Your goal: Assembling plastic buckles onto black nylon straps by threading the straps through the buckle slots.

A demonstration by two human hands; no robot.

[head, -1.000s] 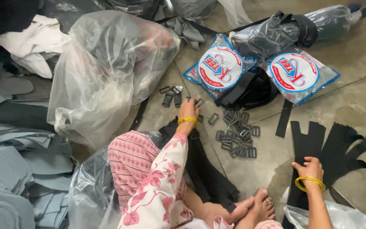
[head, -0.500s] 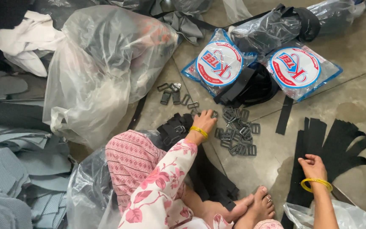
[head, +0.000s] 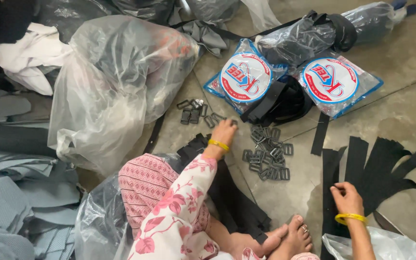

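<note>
Left hand (head: 223,132) reaching, fingers curled, among black buckles (head: 267,153) on floor (head: 400,62); right hand (head: 346,198) pinching black straps (head: 369,168).

Just one view here, head cam sitting high, looking steeply down at concrete floor (head: 410,72), facing away from wearer's body; own knee and feet showing along bottom edge, both hands within arm's reach, nothing overlapping with any second view

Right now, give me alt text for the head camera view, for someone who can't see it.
A person sits on a concrete floor; their left hand reaches a pile of black plastic buckles, and their right hand rests on cut black webbing strips. Clear plastic bags and packaged webbing rolls lie around.
</note>
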